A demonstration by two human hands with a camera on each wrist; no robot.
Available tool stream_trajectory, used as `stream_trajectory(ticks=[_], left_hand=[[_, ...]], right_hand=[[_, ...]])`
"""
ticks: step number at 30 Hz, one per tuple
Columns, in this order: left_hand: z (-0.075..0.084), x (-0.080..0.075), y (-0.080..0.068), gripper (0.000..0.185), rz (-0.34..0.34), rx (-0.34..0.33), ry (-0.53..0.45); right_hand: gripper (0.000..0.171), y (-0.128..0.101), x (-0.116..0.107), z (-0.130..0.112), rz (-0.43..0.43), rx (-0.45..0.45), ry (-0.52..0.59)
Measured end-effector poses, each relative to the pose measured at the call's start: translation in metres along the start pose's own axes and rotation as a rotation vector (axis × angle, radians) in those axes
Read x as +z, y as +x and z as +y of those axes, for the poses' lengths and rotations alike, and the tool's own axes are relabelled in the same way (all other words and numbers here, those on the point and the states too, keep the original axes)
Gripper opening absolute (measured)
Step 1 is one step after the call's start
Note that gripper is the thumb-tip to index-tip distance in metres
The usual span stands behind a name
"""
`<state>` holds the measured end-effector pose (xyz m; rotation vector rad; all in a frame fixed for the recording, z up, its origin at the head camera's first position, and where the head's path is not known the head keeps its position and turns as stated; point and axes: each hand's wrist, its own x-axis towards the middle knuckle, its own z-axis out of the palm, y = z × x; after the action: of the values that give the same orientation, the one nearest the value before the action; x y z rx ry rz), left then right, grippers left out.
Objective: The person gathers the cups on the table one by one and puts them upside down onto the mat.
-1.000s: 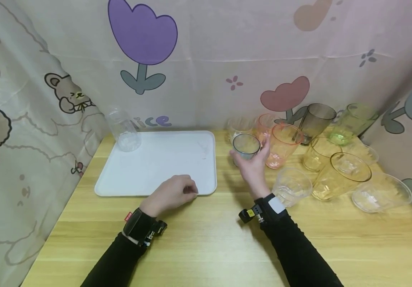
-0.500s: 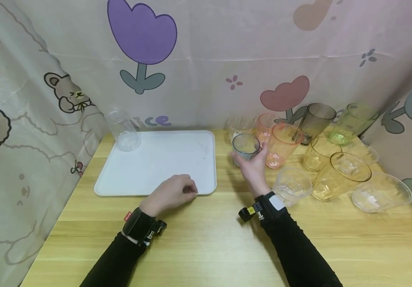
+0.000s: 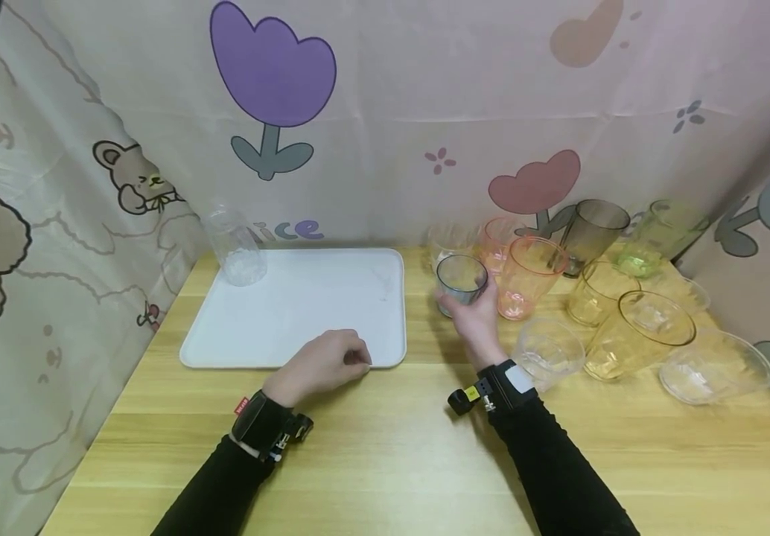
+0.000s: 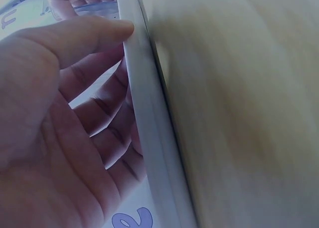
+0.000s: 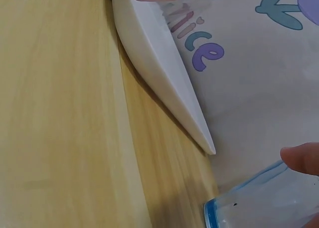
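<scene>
My right hand (image 3: 473, 321) grips a small blue-tinted clear cup (image 3: 460, 281), upright just right of the white tray (image 3: 278, 313). In the right wrist view the cup's blue rim (image 5: 259, 203) fills the lower right corner with a fingertip (image 5: 301, 158) on it. My left hand (image 3: 323, 365) rests at the tray's front right edge with its fingers curled onto the rim. The left wrist view shows the thumb (image 4: 84, 36) on the tray rim (image 4: 144, 113) and the fingers lying on the tray.
Several cups, orange (image 3: 524, 275), grey (image 3: 589, 231), green (image 3: 653, 238), yellow (image 3: 633, 335) and clear (image 3: 546, 351), crowd the table's right side. A clear bottle (image 3: 234, 246) stands at the tray's back left corner. Printed cloth walls in the table at the back and sides.
The right hand with the blue cup has shifted slightly. The left hand stays on the tray edge. The head view has tilted a little.
</scene>
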<state>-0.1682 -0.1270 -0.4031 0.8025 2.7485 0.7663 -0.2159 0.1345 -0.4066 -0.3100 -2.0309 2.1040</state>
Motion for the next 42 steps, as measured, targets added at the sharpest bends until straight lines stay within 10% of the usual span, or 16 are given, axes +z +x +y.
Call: stream_trajectory(ticks=[20,35,42], left_hand=[[-0.001,0.001,-0.001,0.004,0.015,0.015,0.015],[0.000,0.003,0.000,0.004,0.018,0.001,0.054],[0.002,0.002,0.000,0.038,0.080,-0.033,0.015]], right_hand=[[0.095,-0.005,-0.001,-0.005,-0.025,0.035,-0.017],[0.059,-0.018,0.009,-0.022,-0.083,0.007,0.186],[0.054,-0.028,0.016,-0.030,-0.211,-0.008,0.314]])
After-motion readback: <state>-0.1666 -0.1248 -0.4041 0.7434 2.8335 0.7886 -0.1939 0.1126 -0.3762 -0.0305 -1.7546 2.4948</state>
